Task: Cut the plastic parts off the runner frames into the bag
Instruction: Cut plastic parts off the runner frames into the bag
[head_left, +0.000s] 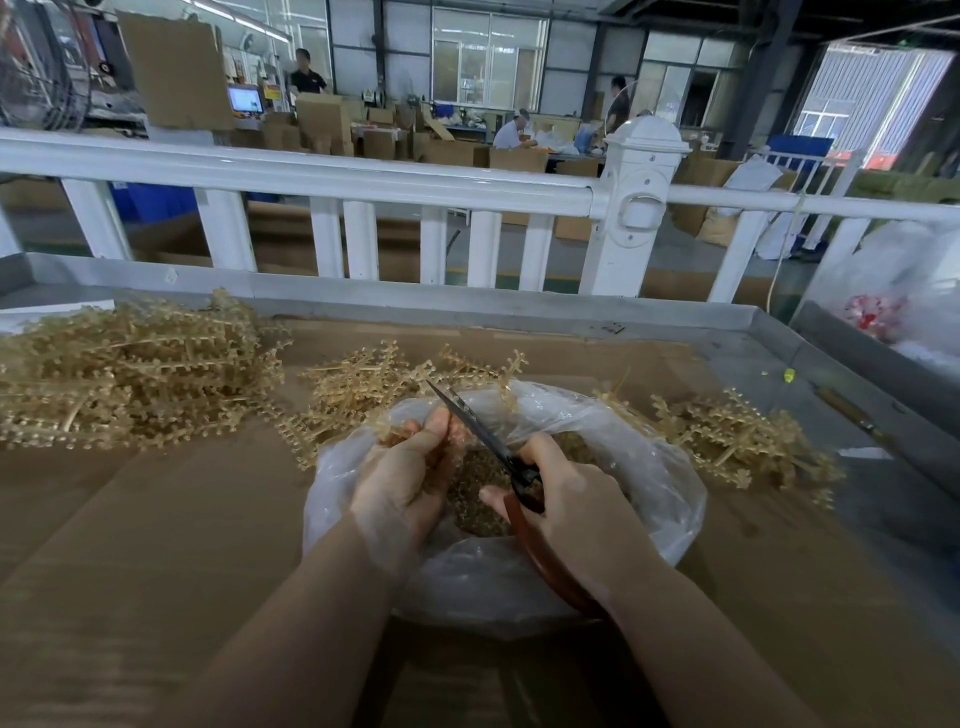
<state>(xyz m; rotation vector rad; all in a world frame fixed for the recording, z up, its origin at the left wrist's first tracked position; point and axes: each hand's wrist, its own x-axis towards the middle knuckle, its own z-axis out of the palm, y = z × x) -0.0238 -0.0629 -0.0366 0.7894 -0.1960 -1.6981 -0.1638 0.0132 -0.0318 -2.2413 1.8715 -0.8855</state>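
Note:
A clear plastic bag (660, 467) lies open on the cardboard-covered table, with tan cut parts (475, 493) heaped inside it. Over the bag's mouth my left hand (402, 478) pinches a small tan runner piece (389, 431) between thumb and fingers. My right hand (571, 504) grips a pair of scissors (478, 431) with reddish-brown handles. The dark blades point up and left and sit right beside the held piece. Tan runner frames lie in a big heap (130, 379) at the left, a smaller one (374, 384) behind the bag and another (737, 431) at the right.
The table is a metal tray with raised edges (467, 306), lined with brown cardboard (156, 545). A white railing (363, 176) runs behind it. Another clear bag (898, 291) stands at the far right. Several people work among cardboard boxes in the background.

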